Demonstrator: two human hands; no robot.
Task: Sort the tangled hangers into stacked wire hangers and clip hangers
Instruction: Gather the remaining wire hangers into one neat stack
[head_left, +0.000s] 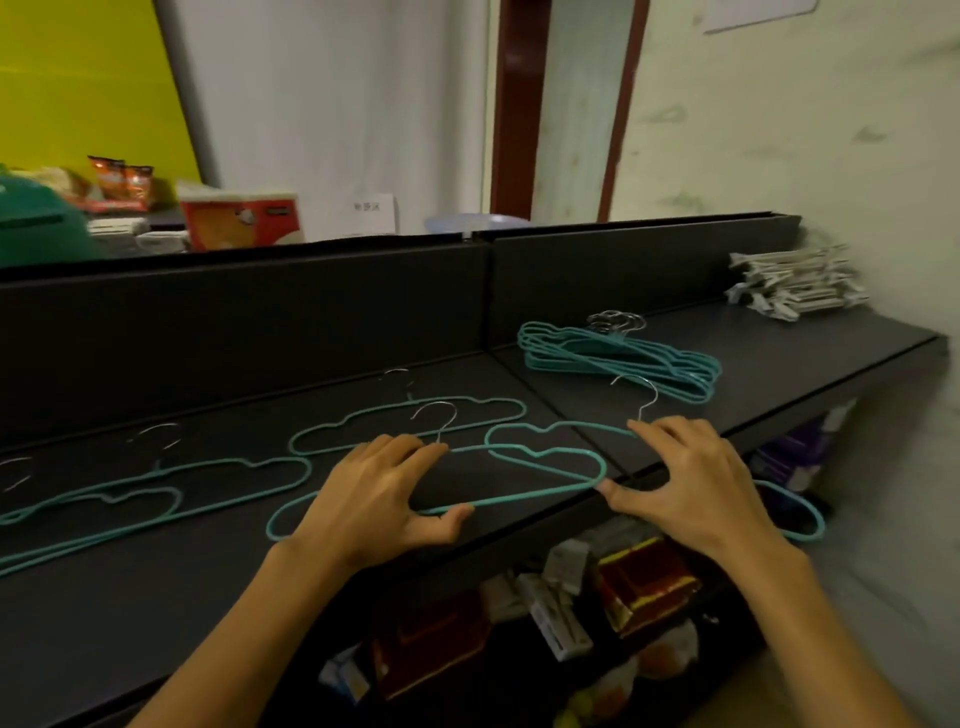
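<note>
Teal wire hanger stack (621, 358) and clip hanger pile (795, 283) built; loose hangers (156, 486) remain on shelf (779, 343). Left hand (374, 499) pinches near hanger (519, 493); right hand (696, 478) pinches overlapping hanger (540, 430).

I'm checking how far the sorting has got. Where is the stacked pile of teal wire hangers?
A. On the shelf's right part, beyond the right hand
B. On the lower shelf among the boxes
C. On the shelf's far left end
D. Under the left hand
A: the stack of teal wire hangers lies on the shelf beyond the right hand, short of the grey clip hangers in the corner.
</note>
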